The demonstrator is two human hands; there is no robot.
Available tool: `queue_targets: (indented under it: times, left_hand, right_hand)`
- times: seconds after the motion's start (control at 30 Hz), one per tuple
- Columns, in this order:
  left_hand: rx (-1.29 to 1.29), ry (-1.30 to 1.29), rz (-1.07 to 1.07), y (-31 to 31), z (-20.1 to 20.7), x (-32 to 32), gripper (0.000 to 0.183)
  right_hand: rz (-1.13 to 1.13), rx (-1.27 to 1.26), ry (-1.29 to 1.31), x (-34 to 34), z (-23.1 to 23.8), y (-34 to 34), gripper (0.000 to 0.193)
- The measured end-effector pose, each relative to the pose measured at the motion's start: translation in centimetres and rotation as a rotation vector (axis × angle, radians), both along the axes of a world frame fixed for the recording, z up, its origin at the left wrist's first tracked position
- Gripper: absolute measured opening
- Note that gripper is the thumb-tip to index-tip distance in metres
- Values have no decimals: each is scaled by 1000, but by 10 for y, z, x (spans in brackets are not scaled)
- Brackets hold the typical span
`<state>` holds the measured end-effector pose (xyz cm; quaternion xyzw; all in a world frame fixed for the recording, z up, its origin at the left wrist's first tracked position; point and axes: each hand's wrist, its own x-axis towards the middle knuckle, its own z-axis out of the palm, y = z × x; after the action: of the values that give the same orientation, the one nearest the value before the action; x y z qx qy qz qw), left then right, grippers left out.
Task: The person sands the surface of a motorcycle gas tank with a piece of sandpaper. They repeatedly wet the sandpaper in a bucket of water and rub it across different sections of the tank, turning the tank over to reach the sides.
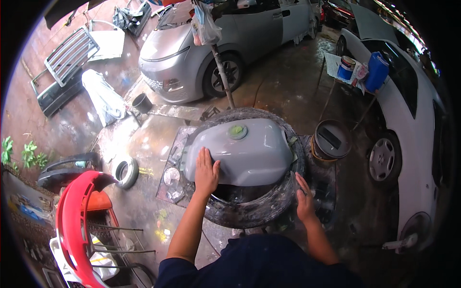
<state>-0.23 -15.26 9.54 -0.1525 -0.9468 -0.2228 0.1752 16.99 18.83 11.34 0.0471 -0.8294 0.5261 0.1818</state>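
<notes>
A grey motorcycle fuel tank (pixel 245 156) lies on its side across a large worn black tyre (pixel 235 215). Green masking covers its round filler opening (pixel 236 131). My left hand (pixel 206 173) rests flat on the tank's left part, fingers stretched out and pointing away from me. Beside the tank's lower right end is my right hand (pixel 304 197), held edge-on with its fingers extended. It looks apart from the tank, over the tyre's right rim, and a small dark spot near its palm is too unclear to name.
A grey bucket (pixel 331 139) with a dark block in it stands to the right, below a small stand holding a blue jug (pixel 377 72) and paint can (pixel 345 67). Cars flank the work spot. A red bumper (pixel 72 225) leans at left; a pole (pixel 223 77) rises behind the tyre.
</notes>
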Motion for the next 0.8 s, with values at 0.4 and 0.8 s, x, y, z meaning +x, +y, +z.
queue_targets:
  times: [0.4,0.8]
  left_hand:
    - [443,-230,190,-68,-68,3,65]
    - [393,11,152,2,-59,20,74]
  right_hand:
    - [-122,16,-17,17,19,-40,51]
    - [-248,90,-19,46,32,-71,51]
